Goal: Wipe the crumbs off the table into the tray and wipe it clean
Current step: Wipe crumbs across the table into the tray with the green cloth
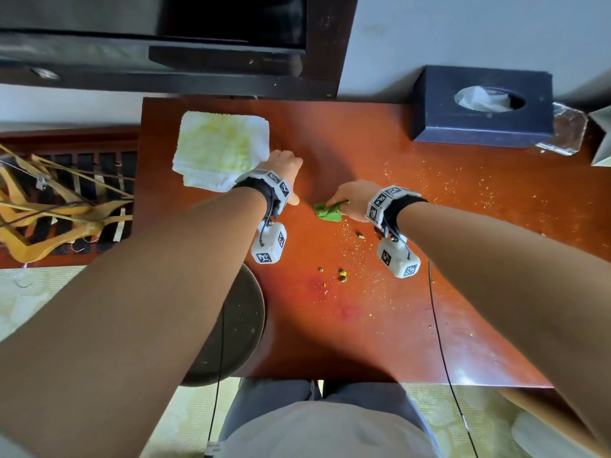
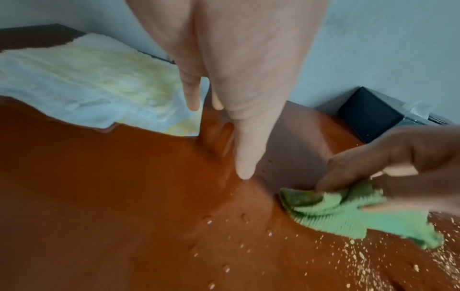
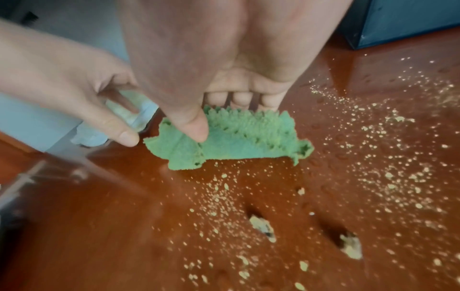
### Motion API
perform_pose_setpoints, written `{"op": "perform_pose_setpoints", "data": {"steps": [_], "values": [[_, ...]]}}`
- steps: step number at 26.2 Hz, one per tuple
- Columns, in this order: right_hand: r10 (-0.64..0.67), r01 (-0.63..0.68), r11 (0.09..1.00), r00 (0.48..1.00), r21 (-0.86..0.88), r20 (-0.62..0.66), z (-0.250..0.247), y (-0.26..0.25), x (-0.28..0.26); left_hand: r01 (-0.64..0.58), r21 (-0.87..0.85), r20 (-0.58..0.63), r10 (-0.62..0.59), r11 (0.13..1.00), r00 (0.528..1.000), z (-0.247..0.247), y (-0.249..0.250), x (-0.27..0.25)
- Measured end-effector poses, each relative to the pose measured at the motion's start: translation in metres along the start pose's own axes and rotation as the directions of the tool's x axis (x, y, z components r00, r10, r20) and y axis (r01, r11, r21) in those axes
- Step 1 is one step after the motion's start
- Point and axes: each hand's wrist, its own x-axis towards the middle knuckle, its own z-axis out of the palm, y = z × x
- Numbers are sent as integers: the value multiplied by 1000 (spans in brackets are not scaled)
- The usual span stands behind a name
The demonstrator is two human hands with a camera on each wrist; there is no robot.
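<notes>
Right hand (image 1: 355, 198) grips a small green cloth (image 1: 328, 211) bunched between thumb and fingers, pressed flat on the red-brown tabletop (image 1: 380, 325) near its middle. Left hand (image 1: 285, 166) is relaxed, fingers straight and pointing down, holding nothing; in the left wrist view 1 fingertip seems to touch the wood just beside the cloth.

Crumbs (image 1: 344, 275): a few larger lumps sit between the cloth and the person, fine dust spreads right toward a dark tissue box (image 1: 479, 127). A stained white towel (image 1: 220, 150) lies folded at the far left corner. A dark round tray (image 1: 244, 312) shows at the near left edge, partly under the left forearm; whether it rests on the tabletop or below the edge I cannot tell.

Step in hand, by my reading: gathering crumbs, barely begun.

- Keep the cloth flat, light even pressure, so lumps roll ahead instead of smearing.
- Sweep from the far right dust inward, then toward the tray, in overlapping strokes.
- Water drops near the cloth may make dust stick; expect a 2nd pass.
</notes>
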Motion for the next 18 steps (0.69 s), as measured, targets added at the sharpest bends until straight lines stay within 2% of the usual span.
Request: {"op": "perform_pose_setpoints", "data": {"steps": [3,5,7,9,11,13,14,16,18], "values": [[98,-76,986,984,148,-150,-13,-4,1,40,-46,-53,-42,998,998,16,-15,-19],[186,-112,958,944,265,-272,-20,0,4,83,-69,-47,-86,994,995,29,-22,-30],[281,-156,924,897,349,-342,-22,4,8,138,-59,-19,-139,989,990,42,-28,-38],[351,-226,907,873,355,-340,-20,3,16,182,-69,44,-179,981,983,53,-32,-44],[377,-292,905,887,309,-267,-18,-1,24,172,-91,93,-163,981,982,61,-34,-47],[340,-286,927,915,242,-218,-17,-14,31,151,-100,82,-143,983,986,64,-36,-46],[277,-244,954,939,173,-202,-16,-22,35,141,-96,71,-135,985,988,64,-37,-46],[100,-98,995,982,21,-157,-9,-43,40,125,-78,47,-122,989,991,67,-40,-45],[-14,10,999,994,-36,-104,0,-62,38,110,-65,20,-109,992,994,67,-41,-46]]}}
